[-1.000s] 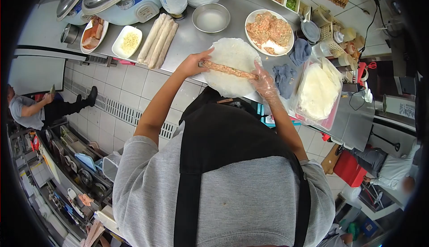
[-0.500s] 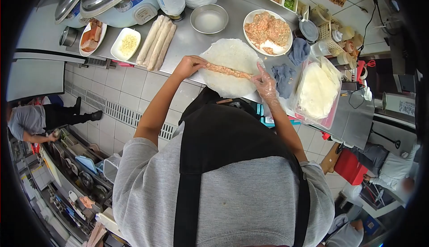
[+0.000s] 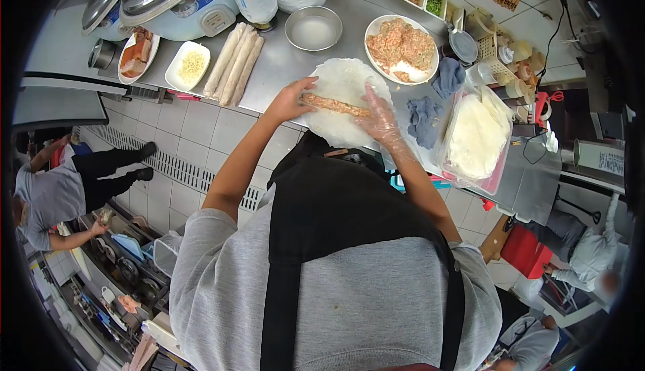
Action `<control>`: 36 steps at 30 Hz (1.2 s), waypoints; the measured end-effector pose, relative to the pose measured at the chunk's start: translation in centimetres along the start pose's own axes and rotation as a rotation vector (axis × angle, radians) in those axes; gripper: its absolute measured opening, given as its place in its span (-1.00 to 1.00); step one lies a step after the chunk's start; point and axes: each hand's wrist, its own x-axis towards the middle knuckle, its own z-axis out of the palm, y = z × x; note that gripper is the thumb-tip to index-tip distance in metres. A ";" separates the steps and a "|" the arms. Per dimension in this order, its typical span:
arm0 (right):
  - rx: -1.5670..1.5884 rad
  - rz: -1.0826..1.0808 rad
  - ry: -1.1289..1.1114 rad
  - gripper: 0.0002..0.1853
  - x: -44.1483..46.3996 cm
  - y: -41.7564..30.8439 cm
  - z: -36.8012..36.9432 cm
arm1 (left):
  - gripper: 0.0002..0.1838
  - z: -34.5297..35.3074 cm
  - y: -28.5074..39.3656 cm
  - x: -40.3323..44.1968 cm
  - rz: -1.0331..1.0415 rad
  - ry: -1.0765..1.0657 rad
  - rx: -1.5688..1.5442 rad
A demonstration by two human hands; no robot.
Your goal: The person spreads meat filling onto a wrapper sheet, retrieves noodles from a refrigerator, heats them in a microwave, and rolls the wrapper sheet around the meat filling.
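Note:
A round white wrapper [image 3: 344, 79] lies on the steel counter, with a long strip of minced filling [image 3: 334, 105] across its middle. At the strip's left end, my bare left hand [image 3: 291, 100] has its fingers apart and touches the wrapper's edge. My right hand [image 3: 379, 117], in a clear plastic glove, rests with spread fingers on the wrapper's right side, at the strip's other end. Above and to the right is a white bowl of minced filling [image 3: 401, 45]. Several finished rolls [image 3: 234, 65] lie to the left.
Stacked wrappers [image 3: 476, 132] fill a tray on the right, beside blue cloths [image 3: 423, 121]. A metal pan [image 3: 313, 28], a dish of shredded food [image 3: 191, 66] and rice cookers [image 3: 180, 8] stand behind. One co-worker [image 3: 57, 186] is at far left; others are at right.
My right hand has moved left over the wrapper, and its fingers are more spread. My left hand has opened from its pinch at the strip's end. The co-worker at far left has shifted.

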 end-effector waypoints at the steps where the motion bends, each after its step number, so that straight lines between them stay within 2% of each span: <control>1: 0.026 0.016 -0.097 -0.01 0.3 -0.1 0.5 | -0.27 0.1 0.2 0.2 0.000 0.002 0.002; 2: 0.053 0.031 -0.194 0.01 0.4 -0.1 0.8 | -0.22 0.2 0.3 0.3 -0.081 -0.096 -0.041; 3: 0.054 0.028 -0.194 0.01 0.4 0.0 1.0 | -0.17 0.1 0.4 0.4 -0.163 -0.194 -0.083; 7: 0.002 0.064 -0.204 -0.05 -0.1 0.8 1.0 | -0.19 0.1 -0.2 0.3 -0.156 -0.205 -0.041; 9: 0.036 0.074 -0.182 -0.07 -0.7 1.5 0.4 | -0.18 0.2 -0.4 0.0 -0.091 -0.115 -0.075; 15: -0.006 0.153 -0.168 -0.11 -1.7 2.5 -0.6 | -0.16 -0.9 0.3 0.2 -0.183 -0.183 -0.043; 17: 0.041 0.149 -0.142 -0.12 -2.1 2.8 -0.9 | -0.15 -0.6 -0.2 -0.1 -0.152 -0.170 -0.051; 25: 0.017 0.157 -0.105 -0.04 -3.4 3.7 -2.1 | -0.06 -0.8 -0.3 -0.5 -0.164 -0.173 -0.031; 27: -0.016 0.168 -0.100 -0.03 -3.2 3.2 -3.1 | -0.17 -0.8 0.8 -1.0 0.092 0.074 0.073; 29: 0.138 0.365 -0.225 0.01 -3.3 3.0 -3.8 | -0.25 -1.1 0.9 -2.4 0.121 -0.019 0.103; 31: 0.159 0.365 -0.224 0.00 -3.3 3.7 -3.7 | -0.32 -0.9 1.2 -3.4 0.150 -0.108 0.134; 33: 0.180 0.360 -0.224 -0.01 -3.3 4.7 -3.4 | -0.49 -0.6 1.8 -4.2 0.150 -0.209 0.118; 36: 0.154 0.308 -0.244 -0.03 -3.2 5.1 -3.2 | -0.58 0.4 1.7 -4.4 0.191 -0.201 0.152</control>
